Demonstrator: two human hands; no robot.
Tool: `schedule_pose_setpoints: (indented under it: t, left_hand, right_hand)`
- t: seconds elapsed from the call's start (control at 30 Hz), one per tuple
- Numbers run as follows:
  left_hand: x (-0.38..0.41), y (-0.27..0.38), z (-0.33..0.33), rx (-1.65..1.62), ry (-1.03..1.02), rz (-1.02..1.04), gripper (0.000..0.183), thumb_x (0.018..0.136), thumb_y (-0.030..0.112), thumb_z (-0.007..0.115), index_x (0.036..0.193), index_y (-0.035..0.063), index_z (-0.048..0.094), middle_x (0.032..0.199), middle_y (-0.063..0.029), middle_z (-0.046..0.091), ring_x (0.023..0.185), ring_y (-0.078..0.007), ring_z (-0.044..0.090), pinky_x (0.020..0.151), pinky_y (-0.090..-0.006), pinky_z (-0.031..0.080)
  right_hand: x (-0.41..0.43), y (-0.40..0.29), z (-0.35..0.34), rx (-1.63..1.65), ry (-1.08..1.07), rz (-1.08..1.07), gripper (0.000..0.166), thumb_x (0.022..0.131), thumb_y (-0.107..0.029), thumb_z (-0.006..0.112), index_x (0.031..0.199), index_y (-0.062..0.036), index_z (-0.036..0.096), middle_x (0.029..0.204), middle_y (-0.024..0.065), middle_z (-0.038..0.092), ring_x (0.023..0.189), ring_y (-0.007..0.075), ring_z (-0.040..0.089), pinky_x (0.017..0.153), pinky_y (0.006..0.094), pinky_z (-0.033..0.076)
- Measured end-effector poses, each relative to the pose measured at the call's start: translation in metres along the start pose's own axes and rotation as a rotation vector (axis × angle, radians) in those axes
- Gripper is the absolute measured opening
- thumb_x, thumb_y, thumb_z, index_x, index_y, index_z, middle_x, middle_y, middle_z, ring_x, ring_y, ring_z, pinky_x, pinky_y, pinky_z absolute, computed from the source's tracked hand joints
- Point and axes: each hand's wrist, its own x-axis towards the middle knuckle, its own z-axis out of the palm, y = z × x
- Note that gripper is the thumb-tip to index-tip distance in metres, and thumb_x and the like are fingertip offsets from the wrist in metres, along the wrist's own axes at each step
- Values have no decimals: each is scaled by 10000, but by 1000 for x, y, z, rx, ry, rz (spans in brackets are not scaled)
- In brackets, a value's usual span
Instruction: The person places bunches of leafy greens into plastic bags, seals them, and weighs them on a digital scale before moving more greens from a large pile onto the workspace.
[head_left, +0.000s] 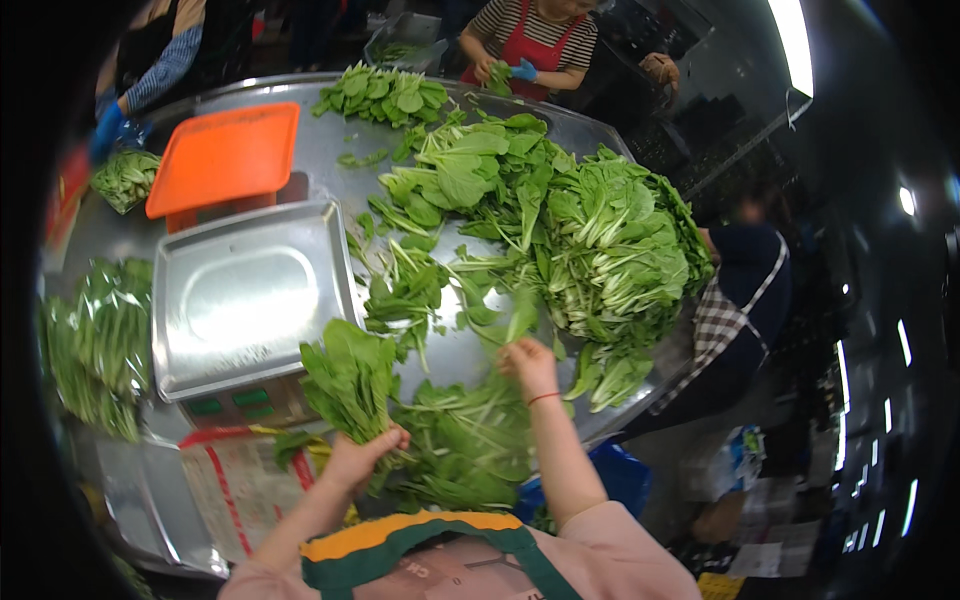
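Note:
My left hand (367, 454) is closed around the stems of a bunch of leafy greens (349, 379), its leaves pointing up and away from me. Ahead and to the right, my right hand (529, 364) has its fingers pinched at a blurred green leaf (523, 315); a red string circles that wrist. Between my forearms lies a loose pile of greens (465, 442) on the steel table (457, 300). Beyond my right hand rises a large heap of greens (607, 247), stems and leaves mixed. Smaller loose greens (409, 289) are scattered left of it.
A metal tray (251, 292) rests on a weighing scale (247, 397), left of centre. Behind it stands an orange-topped scale (229, 154). Bagged greens (101, 345) lie at far left. Across the table, a person in a red apron (532, 52) handles leaves; another person (739, 292) stands at right.

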Motion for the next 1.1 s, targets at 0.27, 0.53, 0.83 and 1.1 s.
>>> schedule_pose_setpoints:
  t: [0.27, 0.53, 0.83, 1.1]
  left_hand:
    - [-4, -5, 23, -188, 122, -1, 280, 747, 31, 672, 988, 10, 531, 899, -104, 624, 811, -195, 607, 735, -311, 493]
    - [-5, -10, 4, -116, 115, 55, 246, 749, 23, 671, 977, -19, 589, 944, -123, 632, 880, -198, 609, 777, -312, 495]
    - [-10, -4, -12, -163, -30, 3, 334, 774, -48, 605, 1091, -10, 506, 938, -97, 596, 905, -247, 601, 838, -377, 485]
    - [-4, 12, -29, -129, 51, 0, 298, 773, -38, 605, 1060, -22, 526, 954, -90, 596, 860, -202, 607, 767, -310, 486]
  right_hand:
    - [-97, 5, 58, 308, -295, 116, 180, 862, -105, 536, 973, 30, 578, 878, 94, 612, 760, 178, 617, 659, 270, 512]
    - [-88, -24, 91, -357, -581, -161, 180, 815, -179, 618, 847, -7, 663, 734, 32, 639, 671, 86, 565, 615, 248, 465]
    - [129, -22, 111, -1015, 94, -1045, 314, 745, -25, 534, 1055, -58, 575, 1021, 154, 598, 957, 322, 562, 820, 370, 455]
    - [119, -63, 97, -1495, 34, -969, 207, 764, -36, 519, 962, -71, 569, 817, 92, 584, 799, 263, 573, 659, 365, 481]
